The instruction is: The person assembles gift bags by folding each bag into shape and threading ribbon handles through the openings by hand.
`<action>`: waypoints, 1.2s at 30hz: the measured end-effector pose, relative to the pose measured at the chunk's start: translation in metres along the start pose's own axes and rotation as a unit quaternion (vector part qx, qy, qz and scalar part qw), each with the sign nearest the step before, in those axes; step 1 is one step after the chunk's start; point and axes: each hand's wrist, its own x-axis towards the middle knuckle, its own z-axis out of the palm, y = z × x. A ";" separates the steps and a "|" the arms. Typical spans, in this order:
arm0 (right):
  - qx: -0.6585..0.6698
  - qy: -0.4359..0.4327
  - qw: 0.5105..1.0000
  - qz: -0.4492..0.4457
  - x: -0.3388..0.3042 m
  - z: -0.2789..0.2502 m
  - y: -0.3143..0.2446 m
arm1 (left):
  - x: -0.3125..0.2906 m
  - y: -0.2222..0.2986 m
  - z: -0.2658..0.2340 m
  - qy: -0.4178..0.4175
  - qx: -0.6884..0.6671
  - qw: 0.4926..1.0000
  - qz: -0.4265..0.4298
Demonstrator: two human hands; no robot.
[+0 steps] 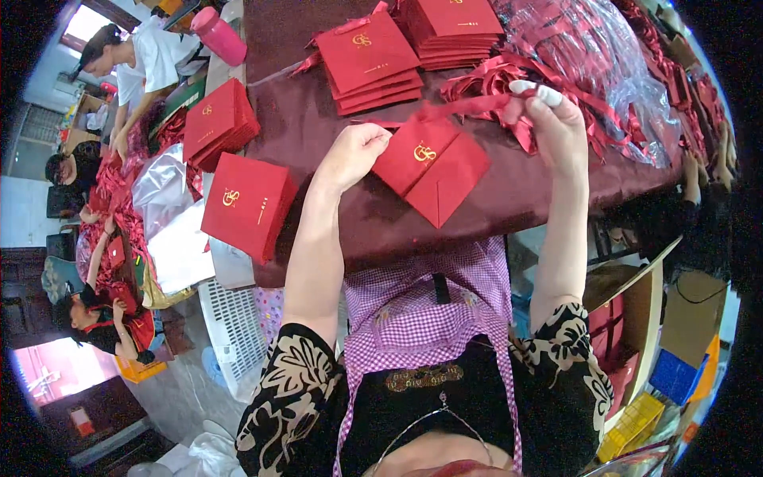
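In front of me a red paper gift bag (445,179) with a gold emblem is held tilted, one corner toward me. My left hand (354,155) is closed, its thumb and fingers pinching the bag's left upper edge. A red ribbon (473,105) runs from the bag's top to my right hand (552,127), which is closed on its far end and has white coverings on some fingertips. Just beyond that hand lies a heap of loose red ribbons (489,79). Stacks of similar bags stand left of my left hand (246,207) and farther off (369,56).
A dark red cloth covers the table (509,207). Clear plastic (580,71) wraps more ribbons at the far right. A pink bottle (218,36) stands far left. Below the table are a white plastic basket (230,326) and an open cardboard box (644,318). Several people work at the left.
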 end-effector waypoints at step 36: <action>-0.613 -0.094 0.778 -0.099 -0.026 0.088 0.085 | -0.009 0.019 0.007 -0.066 -0.043 0.997 0.017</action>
